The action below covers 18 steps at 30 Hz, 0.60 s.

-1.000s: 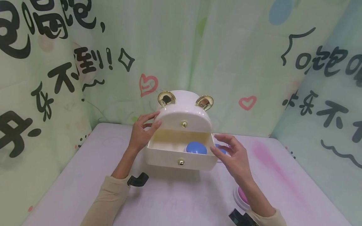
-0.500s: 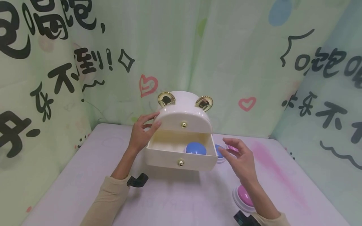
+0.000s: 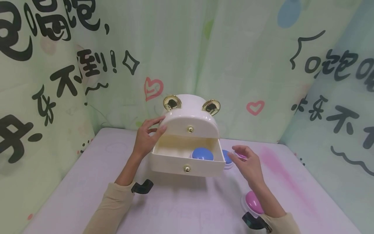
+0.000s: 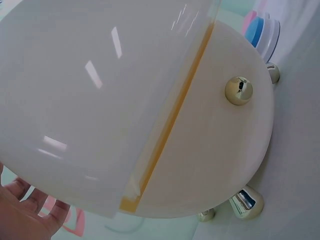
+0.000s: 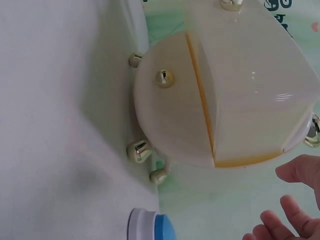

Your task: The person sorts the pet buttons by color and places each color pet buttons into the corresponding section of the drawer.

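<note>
A white rounded drawer box (image 3: 190, 118) with gold ear-like rings and gold knobs stands on the table. Its lower drawer (image 3: 175, 165) is pulled out, and a blue domed button (image 3: 202, 153) lies inside towards the right. My left hand (image 3: 146, 138) touches the box's left side with thumb and fingers; in the left wrist view its fingertips (image 4: 59, 210) meet the edge. To the right of the drawer, my right hand (image 3: 248, 164) is apart from the box, thumb and fingers spread with nothing between them. It is beside another blue domed button (image 3: 226, 156) on a white base.
Behind the right fingers, a pink button (image 3: 241, 156) is partly hidden. Another pink domed button (image 3: 254, 202) sits nearer, by the right wrist. The pale table (image 3: 175, 208) ends at printed green curtains (image 3: 228, 65) at the back and sides.
My right hand has moved right, away from the drawer's right edge, uncovering more of the blue button outside and the nearer pink one. The left hand stays on the box.
</note>
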Tool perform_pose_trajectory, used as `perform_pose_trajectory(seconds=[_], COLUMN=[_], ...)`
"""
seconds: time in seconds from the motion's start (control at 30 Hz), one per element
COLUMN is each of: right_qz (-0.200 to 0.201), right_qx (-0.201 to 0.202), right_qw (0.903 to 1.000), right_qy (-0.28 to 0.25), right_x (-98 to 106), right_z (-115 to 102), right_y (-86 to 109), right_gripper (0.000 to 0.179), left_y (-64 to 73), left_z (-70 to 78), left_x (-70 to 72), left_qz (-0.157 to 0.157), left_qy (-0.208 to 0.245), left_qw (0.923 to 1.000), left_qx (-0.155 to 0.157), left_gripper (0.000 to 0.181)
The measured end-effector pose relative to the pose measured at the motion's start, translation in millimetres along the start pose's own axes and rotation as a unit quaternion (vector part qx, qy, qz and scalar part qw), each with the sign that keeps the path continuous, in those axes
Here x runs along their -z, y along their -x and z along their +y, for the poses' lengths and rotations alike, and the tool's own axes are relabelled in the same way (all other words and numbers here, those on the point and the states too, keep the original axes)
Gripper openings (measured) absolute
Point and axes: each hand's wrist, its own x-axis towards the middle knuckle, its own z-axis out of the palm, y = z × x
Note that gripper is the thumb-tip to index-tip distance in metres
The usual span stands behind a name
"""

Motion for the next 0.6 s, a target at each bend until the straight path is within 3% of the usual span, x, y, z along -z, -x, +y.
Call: perform_pose_trajectory(seconds=[0.3, 0.6], right_qz=[-0.027, -0.045], right_qx=[-0.021, -0.039], right_qw=[0.9994, 0.9979], right_qy=[0.010, 0.025], right_x=[-5, -10], right_z=[15, 27], right_y=[-17.4, -26.9], right_gripper=[0.042, 0.048], left_y=[-0.3, 0.1], left_z=[0.9, 3.8], left_x=[-1.6, -3.0], left_qz=[0.004, 0.003], left_qy=[-0.008, -0.007], left_qw=[0.9999, 0.9999], left_qx=[0.007, 0.013], left_gripper=[0.040, 0.041])
